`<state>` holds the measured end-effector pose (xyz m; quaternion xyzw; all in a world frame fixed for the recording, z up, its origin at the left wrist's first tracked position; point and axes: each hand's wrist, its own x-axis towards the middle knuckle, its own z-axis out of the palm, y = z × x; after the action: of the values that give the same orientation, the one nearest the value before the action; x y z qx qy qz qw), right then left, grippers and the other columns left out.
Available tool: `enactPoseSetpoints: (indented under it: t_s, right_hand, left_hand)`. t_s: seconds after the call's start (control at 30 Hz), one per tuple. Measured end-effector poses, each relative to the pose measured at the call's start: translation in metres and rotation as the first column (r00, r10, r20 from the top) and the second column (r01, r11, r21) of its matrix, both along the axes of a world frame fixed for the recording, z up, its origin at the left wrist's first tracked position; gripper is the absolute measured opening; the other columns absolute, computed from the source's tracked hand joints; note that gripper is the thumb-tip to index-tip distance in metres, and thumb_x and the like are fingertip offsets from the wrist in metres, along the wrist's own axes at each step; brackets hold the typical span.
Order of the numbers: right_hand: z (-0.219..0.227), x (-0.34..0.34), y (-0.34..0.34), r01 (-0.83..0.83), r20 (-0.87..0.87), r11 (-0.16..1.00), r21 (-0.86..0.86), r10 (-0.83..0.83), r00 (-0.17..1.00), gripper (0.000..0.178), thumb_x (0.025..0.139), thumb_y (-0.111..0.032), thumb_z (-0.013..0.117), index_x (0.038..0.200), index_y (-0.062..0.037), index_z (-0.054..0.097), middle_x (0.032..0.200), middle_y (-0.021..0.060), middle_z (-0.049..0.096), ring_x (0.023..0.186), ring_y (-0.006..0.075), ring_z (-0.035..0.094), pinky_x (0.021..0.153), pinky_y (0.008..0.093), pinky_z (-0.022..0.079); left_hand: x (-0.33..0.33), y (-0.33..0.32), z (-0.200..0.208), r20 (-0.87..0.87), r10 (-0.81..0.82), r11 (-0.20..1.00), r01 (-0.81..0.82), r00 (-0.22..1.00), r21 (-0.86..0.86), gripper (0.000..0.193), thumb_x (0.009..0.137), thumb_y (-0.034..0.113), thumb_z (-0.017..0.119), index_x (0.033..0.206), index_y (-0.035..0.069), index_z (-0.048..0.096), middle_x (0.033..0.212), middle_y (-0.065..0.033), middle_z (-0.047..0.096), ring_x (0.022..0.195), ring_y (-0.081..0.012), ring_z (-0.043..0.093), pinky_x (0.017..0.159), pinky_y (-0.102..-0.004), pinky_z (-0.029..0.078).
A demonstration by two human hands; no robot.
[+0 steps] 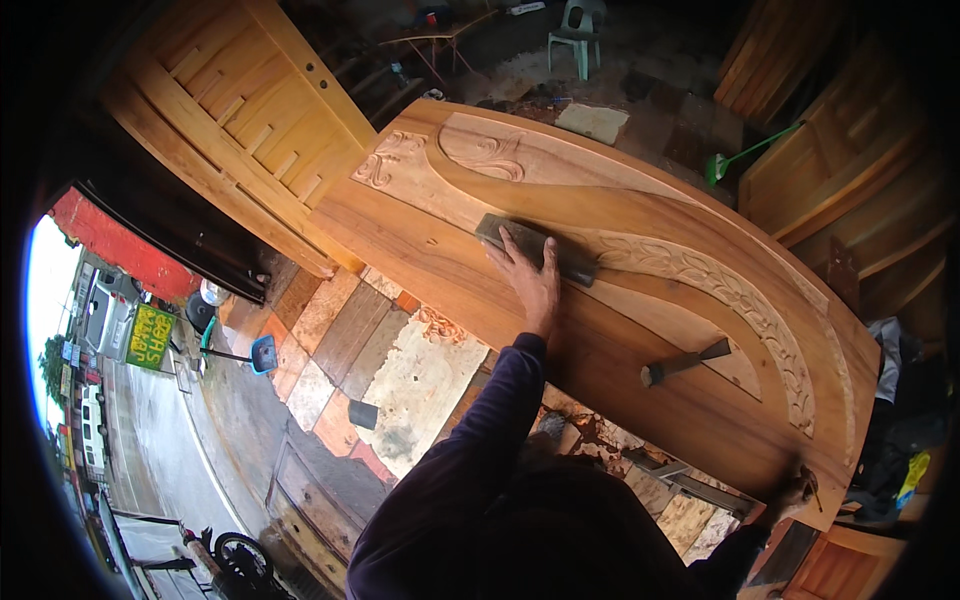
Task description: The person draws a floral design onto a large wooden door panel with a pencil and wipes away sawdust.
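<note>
A large carved wooden door panel (pixel 640 215) with leaf and scroll relief lies flat in front of me. My left hand (pixel 530 280) is on its near half, fingers and thumb spread over a dark rectangular block (pixel 575 262) that rests on the wood. Far to the right, my right hand (pixel 795 492) is at the panel's near right corner, partly blurred. Its fingers are bent around something thin and dark that I cannot make out. Between the hands lies a dark chisel-like tool (pixel 688 362) with a flared end, touched by neither.
Another panelled wooden door (pixel 250 120) stands at the back left. More wooden panels (pixel 840 160) lean at the right. A pale plastic chair (pixel 577 40) is at the back. Patchy tiled floor (pixel 330 330) carries a blue dustpan (pixel 262 355). Beyond the left opening are a street and motorcycle (pixel 240 555).
</note>
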<state>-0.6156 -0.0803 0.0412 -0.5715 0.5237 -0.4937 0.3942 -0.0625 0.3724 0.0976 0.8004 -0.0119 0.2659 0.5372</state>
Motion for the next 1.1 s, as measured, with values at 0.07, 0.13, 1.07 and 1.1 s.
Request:
enactPoseSetpoints:
  t_s: [0.07, 0.13, 1.07, 1.1]
  right_hand:
    - [0.007, -0.003, 0.003, -0.033, -0.11, 0.995, -0.092, 0.023, 0.994, 0.025, 0.103, -0.011, 0.059, 0.088, 0.007, 0.07, 0.081, 0.0063, 0.062, 0.081, 0.016, 0.058, 0.08, 0.0316, 0.048]
    - [0.01, -0.003, 0.004, -0.083, -0.225, 0.981, -0.177, 0.041, 0.973, 0.025, 0.102, -0.011, 0.058, 0.091, 0.0074, 0.071, 0.083, 0.0076, 0.064, 0.082, 0.0169, 0.059, 0.079, 0.0317, 0.048]
    - [-0.006, -0.013, -0.009, 0.036, 0.139, 0.993, -0.109, -0.02, 0.99, 0.012, 0.099, -0.01, 0.066, 0.103, -0.0005, 0.072, 0.099, 0.004, 0.073, 0.088, 0.012, 0.063, 0.081, 0.027, 0.049]
    - [-0.002, -0.006, -0.001, 0.034, 0.083, 0.99, -0.134, -0.023, 0.996, 0.011, 0.099, -0.009, 0.066, 0.104, -0.002, 0.073, 0.097, 0.0019, 0.072, 0.083, 0.0089, 0.06, 0.077, 0.0249, 0.048]
  left_hand:
    - [0.03, -0.012, -0.003, -0.195, 0.14, 0.989, -0.144, 0.971, -0.008, 0.099, 0.089, 0.04, 0.081, 0.166, 0.014, 0.024, 0.17, -0.0343, -0.001, 0.158, -0.0498, 0.01, 0.127, -0.0549, 0.015]
    - [0.048, -0.026, -0.011, -0.235, 0.175, 0.984, -0.176, 0.956, 0.016, 0.105, 0.085, 0.034, 0.084, 0.167, 0.014, 0.022, 0.17, -0.0344, -0.001, 0.158, -0.0497, 0.008, 0.127, -0.0562, 0.014]
    - [0.215, -0.092, -0.06, -0.028, 0.116, 0.954, -0.103, 0.993, 0.282, 0.08, 0.084, 0.019, 0.086, 0.153, 0.011, 0.046, 0.169, -0.0329, 0.011, 0.152, -0.0451, 0.029, 0.121, -0.0492, 0.034]
    - [0.207, -0.089, -0.056, -0.108, 0.274, 0.853, -0.19, 0.956, 0.486, 0.078, 0.088, 0.025, 0.083, 0.154, 0.01, 0.044, 0.169, -0.0342, 0.011, 0.151, -0.0456, 0.03, 0.121, -0.0494, 0.034]
